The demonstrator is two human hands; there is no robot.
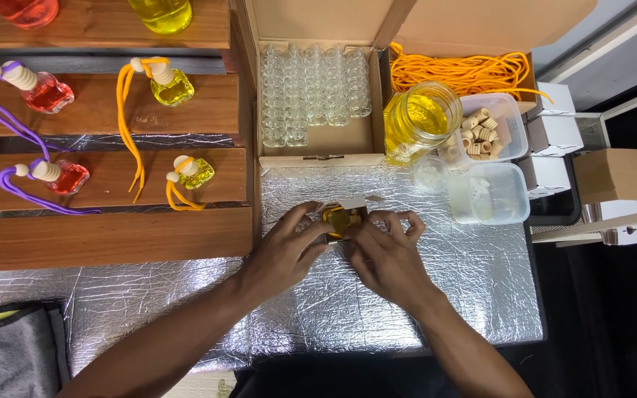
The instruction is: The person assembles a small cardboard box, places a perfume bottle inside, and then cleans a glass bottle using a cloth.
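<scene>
**Hands on small bottle and box at mid-desk**

Bottle (340, 219), small, glass, filled with yellow liquid, sits between both hands on the foil-covered desk (444, 295), half inside a small open cardboard box (352, 206). Left hand (285, 250): fingers (305, 214) curled in and closed on the left side of the box and bottle. Right hand (388, 258): fingers (399, 219) pinched on the right edge of the box, near its flap. Exact contact under the fingertips is hidden.

Handling judgement: bottle looks light but rigid, smooth and probably slippery; glass, so fragile, and liquid could spill if tipped. Best held by its flat sides, low on the body. Box is thin card, soft, creases easily; hold by the edges.

Beyond the fingers: carton of empty glass bottles (315, 88), jar of yellow liquid (418, 118), tub of wooden caps (481, 133), orange cord (466, 74). Left of the left hand: wooden shelves (97, 236) with finished bottles, red (49, 92) and yellow (171, 85).
</scene>
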